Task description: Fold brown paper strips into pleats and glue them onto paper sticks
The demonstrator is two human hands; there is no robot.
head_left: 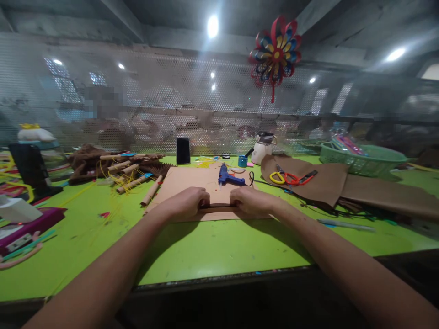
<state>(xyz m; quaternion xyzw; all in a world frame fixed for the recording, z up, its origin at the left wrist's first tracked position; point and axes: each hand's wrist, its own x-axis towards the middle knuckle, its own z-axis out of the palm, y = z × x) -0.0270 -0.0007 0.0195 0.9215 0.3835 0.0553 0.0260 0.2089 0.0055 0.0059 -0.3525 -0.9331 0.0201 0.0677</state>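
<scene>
My left hand point(190, 202) and my right hand point(249, 201) are both closed on the two ends of a thin dark brown strip point(219, 208), which they press onto a tan cardboard sheet point(192, 180) on the green table point(212, 246). A blue glue gun point(229, 177) lies on the cardboard just beyond my right hand.
Rolled brown paper sticks point(134, 176) and brown material lie at the left. A black phone point(183, 151) stands at the back. Yellow scissors point(284, 177) rest on brown paper point(318, 183) at the right, near a green basket point(363, 160). A white jug point(262, 147) stands behind.
</scene>
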